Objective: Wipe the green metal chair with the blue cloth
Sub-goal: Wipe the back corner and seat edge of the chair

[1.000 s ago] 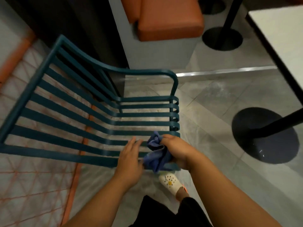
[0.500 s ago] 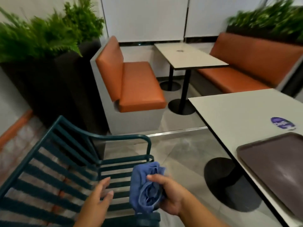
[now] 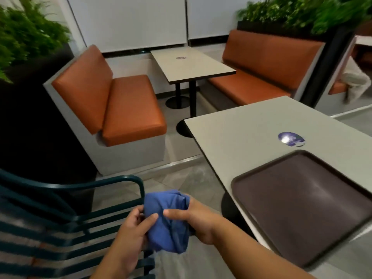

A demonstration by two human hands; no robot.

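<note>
- At the bottom of the view, both hands hold the bunched blue cloth (image 3: pixel 167 220) in the air, above the front edge of the green metal chair (image 3: pixel 60 224).
- The left hand (image 3: pixel 130 236) grasps the cloth from its left side, thumb across the front of the fabric and fingers curled behind it.
- The right hand (image 3: pixel 193 218) grasps it from the right, thumb laid over the top fold and fingers wrapped under the bundle.
- The cloth is crumpled into a loose ball with a flap hanging down between the two wrists; it does not appear to touch the chair.
- The chair stands at lower left, its slatted seat running out of the frame and its curved armrest just left of the cloth.
- To the right, a pale bench (image 3: pixel 251 135) carries a dark brown tray (image 3: pixel 302 206) at its near end and a round blue sticker (image 3: pixel 290 139) just beyond the tray.
- Further off, an orange padded seat (image 3: pixel 120 105) sits against a dark planter (image 3: pixel 40 121) with green ferns (image 3: pixel 26 35).
- Behind that stand a second table (image 3: pixel 191 64) and another orange seat (image 3: pixel 267 67), topped by more plants (image 3: pixel 302 13).
</note>
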